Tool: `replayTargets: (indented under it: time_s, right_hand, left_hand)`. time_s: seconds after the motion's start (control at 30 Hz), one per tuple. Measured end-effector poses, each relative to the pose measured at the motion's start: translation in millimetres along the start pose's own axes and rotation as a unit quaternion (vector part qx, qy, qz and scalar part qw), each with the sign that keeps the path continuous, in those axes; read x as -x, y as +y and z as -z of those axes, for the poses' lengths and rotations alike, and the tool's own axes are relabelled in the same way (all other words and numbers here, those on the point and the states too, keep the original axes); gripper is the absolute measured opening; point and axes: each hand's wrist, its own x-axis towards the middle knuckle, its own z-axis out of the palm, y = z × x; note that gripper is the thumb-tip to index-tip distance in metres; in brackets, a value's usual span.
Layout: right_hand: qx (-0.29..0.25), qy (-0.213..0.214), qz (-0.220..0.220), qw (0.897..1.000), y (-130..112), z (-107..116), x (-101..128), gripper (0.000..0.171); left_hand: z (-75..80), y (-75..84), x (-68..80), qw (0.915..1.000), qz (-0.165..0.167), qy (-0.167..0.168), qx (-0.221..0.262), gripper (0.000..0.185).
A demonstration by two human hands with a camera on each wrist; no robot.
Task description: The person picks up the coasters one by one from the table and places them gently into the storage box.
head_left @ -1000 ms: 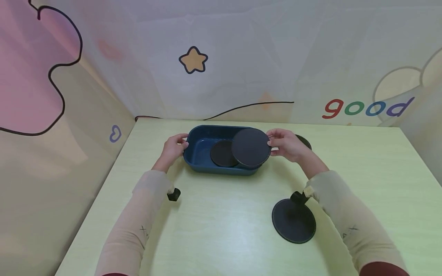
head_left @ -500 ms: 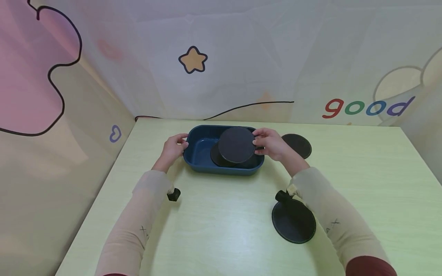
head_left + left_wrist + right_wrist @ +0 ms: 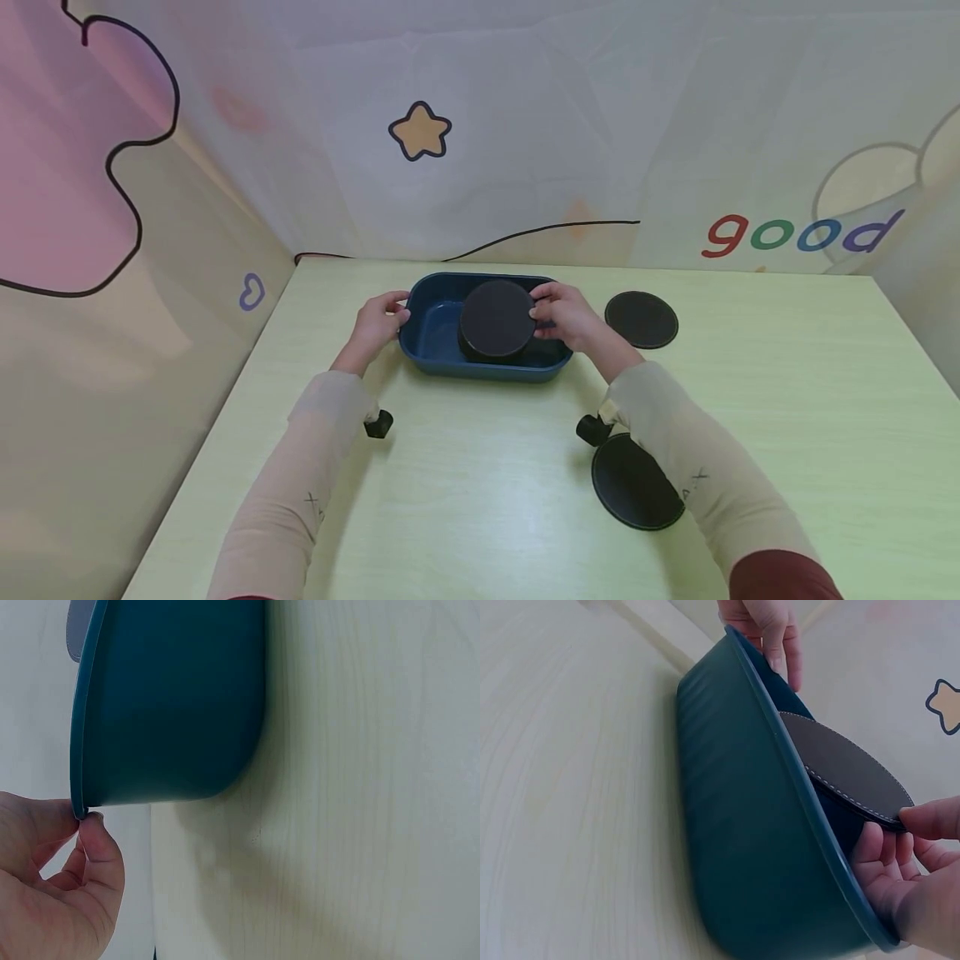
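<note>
A dark blue-green rectangular tub (image 3: 435, 362) with rounded corners stands near the back of the table. My left hand (image 3: 375, 327) pinches the rim at its left end, thumb and fingertips on either side of the edge, as the left wrist view shows. A round black stitched coaster (image 3: 498, 319) is pinched at its right edge between the thumb and fingers of my right hand (image 3: 567, 317). In the right wrist view the coaster (image 3: 847, 765) is tilted, partly below the tub's rim. Another dark disc in the tub is mostly hidden beneath it.
Two more round black coasters lie on the pale wooden table (image 3: 465, 500): one coaster (image 3: 642, 320) right of the tub, the other coaster (image 3: 630, 487) nearer the front, partly under my right sleeve (image 3: 705, 467). A printed cloth backdrop (image 3: 525, 150) rises behind the table.
My right hand has carried the coaster leftward and down into the tub, over the disc there. The coaster at right has come into full view. The left hand has stayed on the rim.
</note>
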Motion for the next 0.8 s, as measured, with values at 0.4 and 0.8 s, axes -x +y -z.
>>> replayTargets:
  time_s: [0.4,0.8]
  right_hand:
    - [0.024,0.037,-0.029,0.999,7,-13,-11,0.020]
    - [0.070,0.095,-0.059,0.991,11,-21,-19,0.022]
  left_hand:
    - [-0.2,1.0,0.6,1.0000,-0.004,0.001,-0.004,0.038]
    - [-0.4,-0.2,-0.3,1.0000,0.001,0.000,-0.003,0.038]
